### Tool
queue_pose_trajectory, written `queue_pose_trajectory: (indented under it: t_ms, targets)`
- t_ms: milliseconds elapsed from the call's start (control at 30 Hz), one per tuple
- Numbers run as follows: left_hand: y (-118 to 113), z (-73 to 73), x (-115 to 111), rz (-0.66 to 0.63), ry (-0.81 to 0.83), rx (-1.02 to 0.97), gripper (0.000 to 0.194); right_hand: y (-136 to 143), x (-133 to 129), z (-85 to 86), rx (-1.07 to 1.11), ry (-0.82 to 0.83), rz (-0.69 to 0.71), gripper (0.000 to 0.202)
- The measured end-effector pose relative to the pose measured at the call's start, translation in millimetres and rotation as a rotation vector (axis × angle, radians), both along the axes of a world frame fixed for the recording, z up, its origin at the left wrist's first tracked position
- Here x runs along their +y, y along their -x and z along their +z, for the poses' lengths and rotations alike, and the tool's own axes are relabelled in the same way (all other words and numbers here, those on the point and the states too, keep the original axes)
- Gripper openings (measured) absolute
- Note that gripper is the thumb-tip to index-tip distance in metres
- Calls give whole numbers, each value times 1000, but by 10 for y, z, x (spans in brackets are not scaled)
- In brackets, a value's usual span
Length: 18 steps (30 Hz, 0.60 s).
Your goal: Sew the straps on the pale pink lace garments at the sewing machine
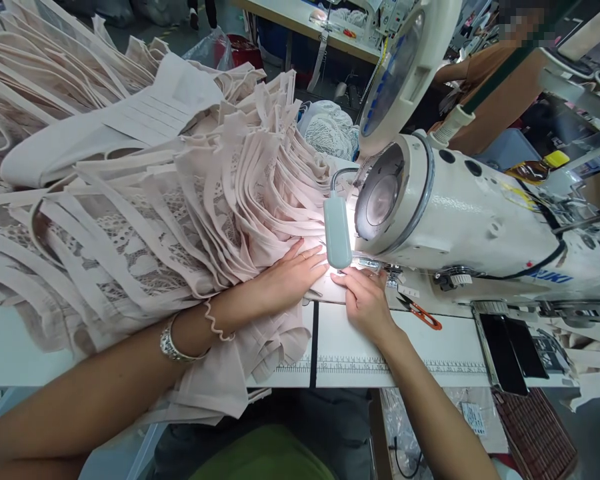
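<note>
My left hand (297,275) lies flat, fingers stretched out, on pale pink fabric (280,223) gathered in folds left of the sewing machine (460,200). Close to the machine's needle area, my right hand (367,300) has its fingers curled, thumb and index finger together at the fabric's edge. Glare and a small grey-green lamp (338,233) partly hide the fingertips and the stitching spot. The fabric pile includes lace panels (155,257) and long strap-like strips.
Orange-handled thread snips (423,313) lie right of my right hand. A phone (510,350) rests at the table's right end. A printed ruler (360,365) runs along the front edge. Behind stands a round magnifier-like lamp (397,73), with a person in brown (500,93) beyond it.
</note>
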<state>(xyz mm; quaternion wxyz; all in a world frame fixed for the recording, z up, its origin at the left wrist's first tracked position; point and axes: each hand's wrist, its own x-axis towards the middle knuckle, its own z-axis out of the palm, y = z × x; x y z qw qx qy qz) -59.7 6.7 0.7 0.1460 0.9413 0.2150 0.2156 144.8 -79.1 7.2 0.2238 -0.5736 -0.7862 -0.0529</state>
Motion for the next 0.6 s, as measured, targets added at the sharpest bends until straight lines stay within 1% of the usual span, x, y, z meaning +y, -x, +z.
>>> queue_pose_trajectory:
  t_ms: [67,167,233,333,433,600]
  targets:
    - [-2,5,3,20,1,-12,30,4,18,19,-2,25,5,42]
    - [14,78,-6,43,-9,3,24,-5,43,35,10,76,-1,42]
    - [34,149,-16,29,-56,30,22,-22,60,35,34,110,-1,44]
    - [62,228,-21,-17,-171,52,23,-56,86,23,59,145,13,46]
    - [81,242,-16,-26,-230,68,22,-92,106,-1,48,163,19,49]
    - [82,252,-28,5,-227,115,16,-136,117,-63,-40,140,26,54]
